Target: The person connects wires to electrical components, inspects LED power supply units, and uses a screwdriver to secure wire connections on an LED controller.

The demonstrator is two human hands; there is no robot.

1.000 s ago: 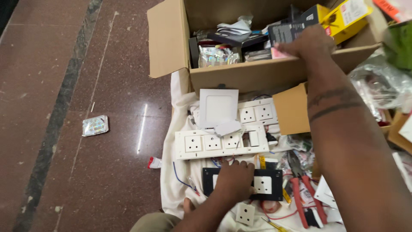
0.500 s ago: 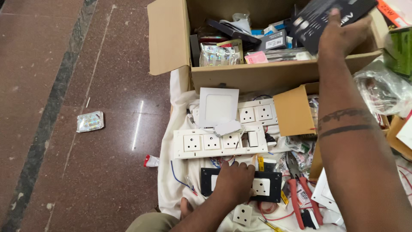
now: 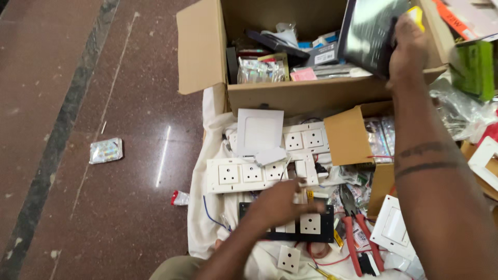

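The right hand [image 3: 410,49] is gripping a dark flat box [image 3: 371,33], fingers closed around its right edge, holding it tilted above the far right corner of the open carton [image 3: 205,52]. The carton is sitting at the far side, packed with small packets and boxes. The left hand [image 3: 282,205] is reaching over the black frame [image 3: 285,236] near the person, fingers loosely spread and pointing right, gripping nothing; whether the palm is touching the frame I cannot tell. The frame is lying on a white cloth [image 3: 199,228] and is carrying a white socket module [image 3: 310,224]. Just beyond the hand a white socket strip [image 3: 241,175] is lying, and farther still a white square plate [image 3: 259,130]. Red pliers [image 3: 358,241] are lying to the right of the frame. Far left, on the floor [image 3: 78,78], a shiny packet [image 3: 106,150] is lying well apart from everything.
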